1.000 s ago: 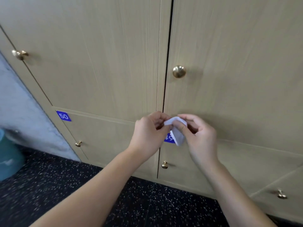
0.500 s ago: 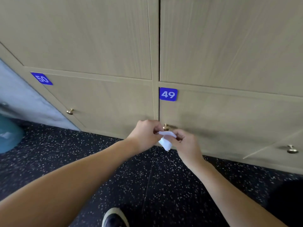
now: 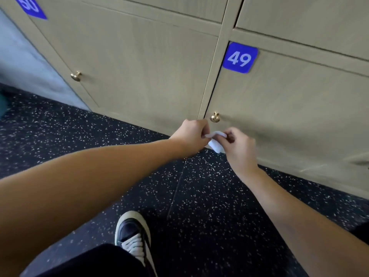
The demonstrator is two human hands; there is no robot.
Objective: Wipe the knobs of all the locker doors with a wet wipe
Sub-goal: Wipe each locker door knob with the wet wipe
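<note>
A: Listing by size, largest first: speckled black floor (image 3: 199,196) across the lower view; pale wood locker doors above it, the one marked with the blue "49" plate (image 3: 239,57) on the right, the one with the blue "50" plate (image 3: 30,7) on the left, its plate partly cut off at the top edge.

B: Persons, parts thereof?

A: Two bare forearms reaching forward. One dark trouser leg (image 3: 89,260), one black-and-white laced shoe (image 3: 133,234), both at the bottom.

B: Hands?

A: Left hand (image 3: 191,136), fingers curled, pinching one end of the wet wipe (image 3: 215,140). Right hand (image 3: 239,146), fingers curled, pinching the other end. The wipe is white, bunched, held between the two hands, low before door 49.

B: Knobs?

A: Two clearly in view. Brass knob on door 49 (image 3: 215,117), just above the hands, apart from the wipe. Brass knob on door 50 (image 3: 76,76), well apart to the left.
</note>
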